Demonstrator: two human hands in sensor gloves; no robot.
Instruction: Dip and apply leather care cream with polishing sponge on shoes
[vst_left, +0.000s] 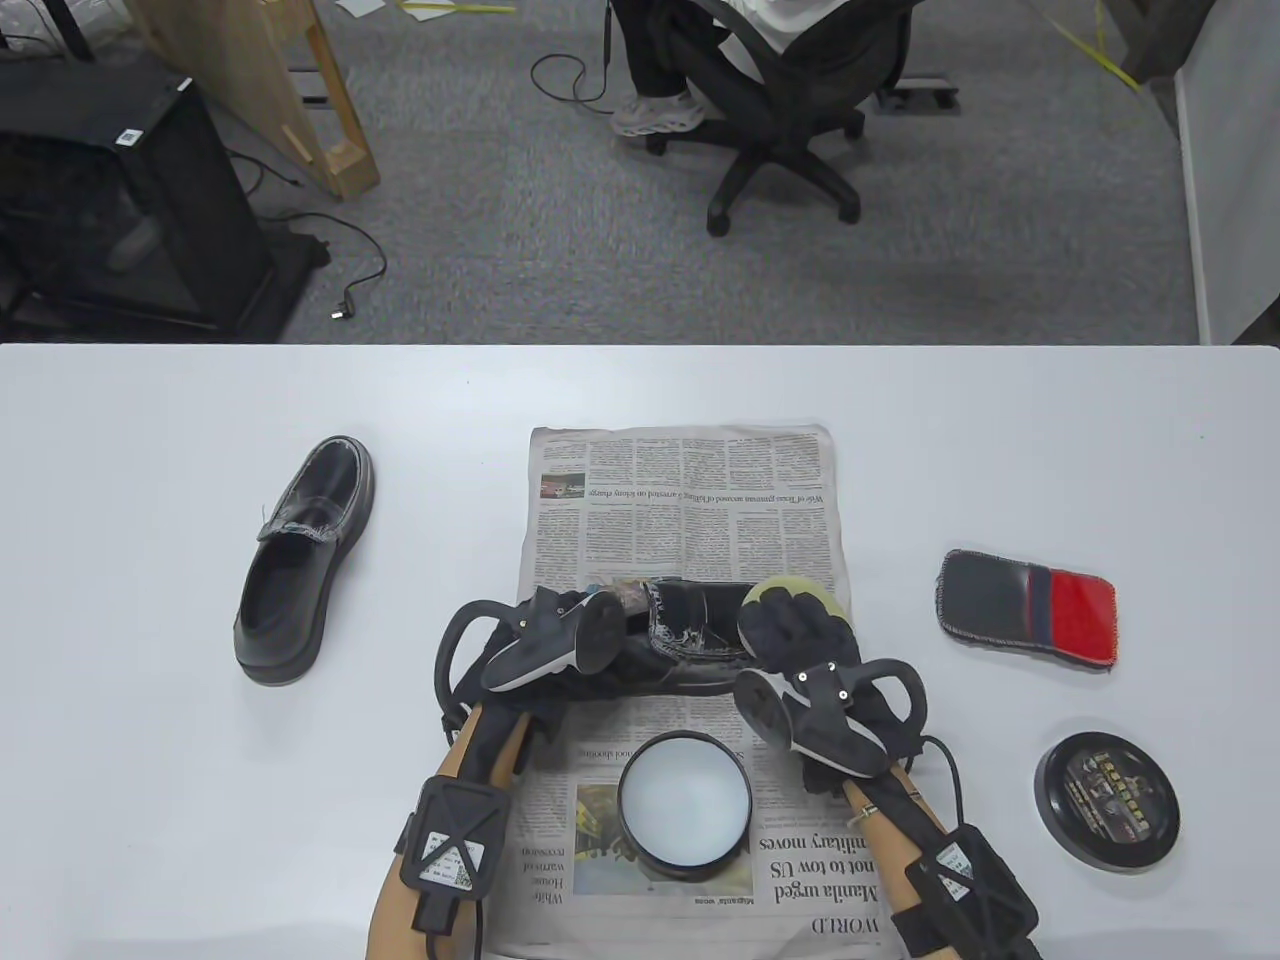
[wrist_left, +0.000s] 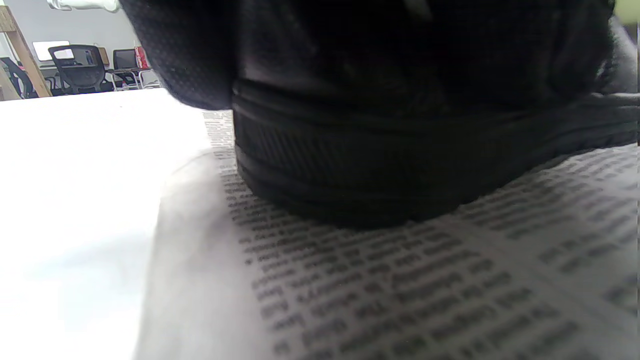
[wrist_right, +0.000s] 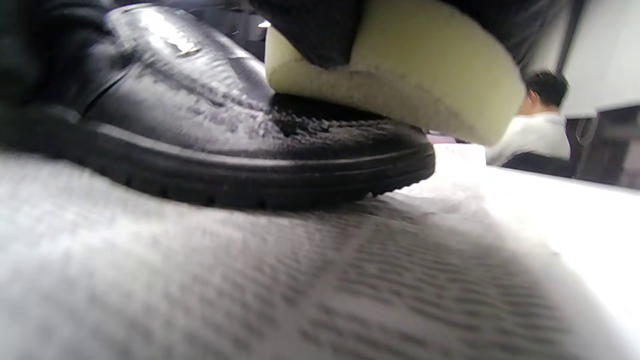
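A black shoe (vst_left: 690, 640) lies sideways across the middle of a sheet of newspaper (vst_left: 680, 500) spread on the white tabletop (vst_left: 150, 800), heel toward 9 o'clock and toe toward 3 o'clock. The left hand (vst_left: 545, 640) sits at the heel end; in the left wrist view its glove covers the top of the shoe (wrist_left: 400, 165), but whether that grip is clamped on the heel or only resting there I cannot tell. The right hand (vst_left: 800, 630) is at the toe end, its grip closed around a pale yellow polishing sponge (vst_left: 790, 595). The right wrist view shows the sponge (wrist_right: 400, 85) tilted, its lower edge pressed onto the toe cap (wrist_right: 320, 130), where a rough, smeared patch dulls the otherwise glossy leather.

At 6 o'clock from the shoe, near the table's front edge, an open round tin of cream (vst_left: 685, 805) stands on the newspaper, its white contents exposed. Its black lid (vst_left: 1105, 800) lies on the bare tabletop toward 4 o'clock, well apart from the tin. A black-and-red polishing cloth pad (vst_left: 1025, 608) rests at 3 o'clock, beyond the paper's edge. The second black shoe (vst_left: 300, 560) lies alone at 9 o'clock, off the newspaper, toe pointing toward the far edge.
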